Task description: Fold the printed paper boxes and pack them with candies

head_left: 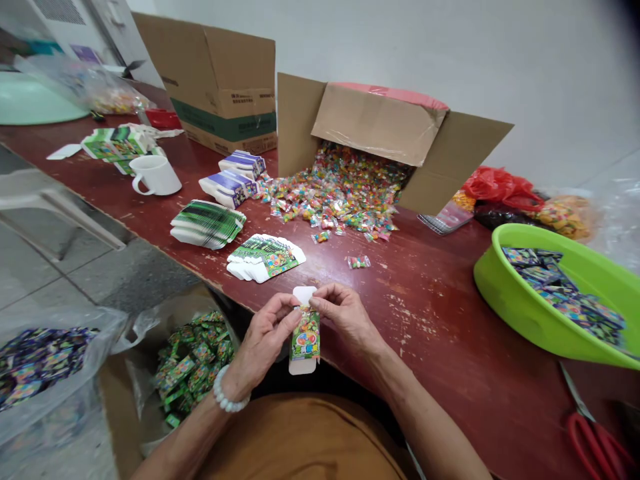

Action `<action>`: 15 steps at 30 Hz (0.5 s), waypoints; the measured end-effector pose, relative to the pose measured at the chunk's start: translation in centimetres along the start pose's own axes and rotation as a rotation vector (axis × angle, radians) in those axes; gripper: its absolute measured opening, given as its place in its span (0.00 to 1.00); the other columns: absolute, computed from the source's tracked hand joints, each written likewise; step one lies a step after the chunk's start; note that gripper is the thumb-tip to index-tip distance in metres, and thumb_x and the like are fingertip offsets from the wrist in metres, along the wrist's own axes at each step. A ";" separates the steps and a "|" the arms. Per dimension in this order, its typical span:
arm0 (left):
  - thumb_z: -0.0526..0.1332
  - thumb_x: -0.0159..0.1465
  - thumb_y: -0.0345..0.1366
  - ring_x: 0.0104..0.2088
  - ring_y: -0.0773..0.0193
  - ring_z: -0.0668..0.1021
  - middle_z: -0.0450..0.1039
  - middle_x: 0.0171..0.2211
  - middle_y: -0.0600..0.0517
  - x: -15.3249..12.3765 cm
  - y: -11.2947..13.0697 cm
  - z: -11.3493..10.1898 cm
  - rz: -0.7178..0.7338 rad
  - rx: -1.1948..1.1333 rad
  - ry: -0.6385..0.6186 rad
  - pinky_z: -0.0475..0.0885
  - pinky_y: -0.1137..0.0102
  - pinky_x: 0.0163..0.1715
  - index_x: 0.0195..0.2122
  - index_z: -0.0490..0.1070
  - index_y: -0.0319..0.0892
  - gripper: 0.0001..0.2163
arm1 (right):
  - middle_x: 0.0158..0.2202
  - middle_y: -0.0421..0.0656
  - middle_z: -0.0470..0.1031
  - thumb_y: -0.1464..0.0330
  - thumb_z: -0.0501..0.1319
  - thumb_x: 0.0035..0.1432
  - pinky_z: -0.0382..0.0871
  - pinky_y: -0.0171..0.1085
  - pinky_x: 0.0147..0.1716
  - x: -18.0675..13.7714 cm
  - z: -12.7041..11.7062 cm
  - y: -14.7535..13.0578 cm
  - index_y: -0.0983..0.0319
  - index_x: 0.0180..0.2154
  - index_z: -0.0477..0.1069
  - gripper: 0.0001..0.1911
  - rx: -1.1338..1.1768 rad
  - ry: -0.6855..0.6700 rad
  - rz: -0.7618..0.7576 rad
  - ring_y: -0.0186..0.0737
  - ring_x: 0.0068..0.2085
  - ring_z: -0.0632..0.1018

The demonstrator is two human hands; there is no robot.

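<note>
Both my hands hold one small printed carton upright over the near edge of the dark red table. My left hand, with a white bead bracelet on its wrist, pinches the carton's left side. My right hand pinches it near the top white flap. Just beyond lie fanned stacks of flat green cartons, and a single wrapped candy rests on the table close by. A tipped cardboard box spills a heap of wrapped candies.
A lime green basin with filled packets stands at the right, red scissors near it. A white mug, more carton stacks and another cardboard box sit to the left. Below the table are a box of green packets and a plastic bag.
</note>
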State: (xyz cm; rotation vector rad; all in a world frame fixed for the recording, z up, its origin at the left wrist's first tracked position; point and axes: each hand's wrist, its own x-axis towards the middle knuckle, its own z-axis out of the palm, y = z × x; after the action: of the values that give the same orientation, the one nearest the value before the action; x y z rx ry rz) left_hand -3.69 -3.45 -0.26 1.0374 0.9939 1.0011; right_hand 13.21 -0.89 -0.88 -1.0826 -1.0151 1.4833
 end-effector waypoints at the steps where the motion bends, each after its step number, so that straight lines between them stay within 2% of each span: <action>1: 0.65 0.62 0.42 0.34 0.64 0.76 0.76 0.33 0.53 0.0 0.0 0.0 0.006 0.010 -0.006 0.71 0.73 0.34 0.40 0.70 0.43 0.10 | 0.26 0.37 0.73 0.60 0.75 0.41 0.66 0.35 0.32 0.0 0.0 0.1 0.60 0.34 0.73 0.19 0.034 -0.010 0.019 0.34 0.28 0.72; 3: 0.65 0.62 0.41 0.36 0.63 0.76 0.76 0.36 0.52 0.1 0.0 -0.1 0.027 0.044 -0.012 0.71 0.72 0.36 0.40 0.71 0.43 0.10 | 0.29 0.39 0.75 0.60 0.75 0.42 0.69 0.36 0.33 0.0 -0.2 0.2 0.60 0.38 0.74 0.22 0.040 -0.073 0.036 0.36 0.29 0.75; 5: 0.66 0.61 0.40 0.38 0.63 0.76 0.77 0.39 0.51 0.2 0.0 -0.2 0.052 0.079 -0.017 0.71 0.72 0.39 0.40 0.72 0.42 0.10 | 0.30 0.41 0.77 0.58 0.72 0.46 0.70 0.37 0.35 0.0 -0.3 0.3 0.61 0.35 0.75 0.18 -0.014 -0.126 0.025 0.37 0.31 0.76; 9: 0.67 0.60 0.39 0.37 0.64 0.77 0.78 0.37 0.52 0.2 -0.2 -0.2 0.085 0.048 0.022 0.71 0.72 0.38 0.42 0.71 0.43 0.11 | 0.30 0.42 0.77 0.57 0.68 0.53 0.70 0.36 0.34 -0.2 -0.4 0.5 0.62 0.31 0.74 0.14 -0.175 -0.077 -0.094 0.37 0.31 0.75; 11: 0.70 0.57 0.39 0.34 0.65 0.77 0.77 0.33 0.55 0.2 -0.3 -0.1 0.085 -0.032 0.069 0.72 0.73 0.35 0.45 0.68 0.45 0.17 | 0.29 0.42 0.77 0.58 0.68 0.54 0.69 0.36 0.34 -0.3 -0.4 0.7 0.62 0.30 0.75 0.13 -0.230 -0.055 -0.155 0.37 0.31 0.74; 13: 0.70 0.57 0.40 0.32 0.66 0.78 0.76 0.33 0.57 0.1 -0.4 0.1 0.016 -0.134 0.065 0.72 0.73 0.33 0.50 0.64 0.48 0.22 | 0.30 0.42 0.77 0.58 0.67 0.55 0.69 0.36 0.33 -0.4 -0.3 0.8 0.61 0.30 0.75 0.12 -0.253 -0.045 -0.196 0.37 0.32 0.74; 15: 0.67 0.60 0.46 0.30 0.65 0.79 0.76 0.34 0.54 0.0 -0.4 0.3 -0.143 -0.259 -0.034 0.74 0.71 0.30 0.54 0.61 0.49 0.25 | 0.32 0.43 0.77 0.59 0.65 0.57 0.69 0.36 0.32 -0.6 -0.3 0.7 0.60 0.31 0.75 0.11 -0.286 -0.051 -0.224 0.37 0.31 0.75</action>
State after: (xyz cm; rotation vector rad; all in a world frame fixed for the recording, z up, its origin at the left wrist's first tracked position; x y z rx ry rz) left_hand -3.37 -3.57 -0.60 0.7560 0.8715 0.9624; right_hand 13.36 -1.61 -1.54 -1.0922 -1.3687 1.2146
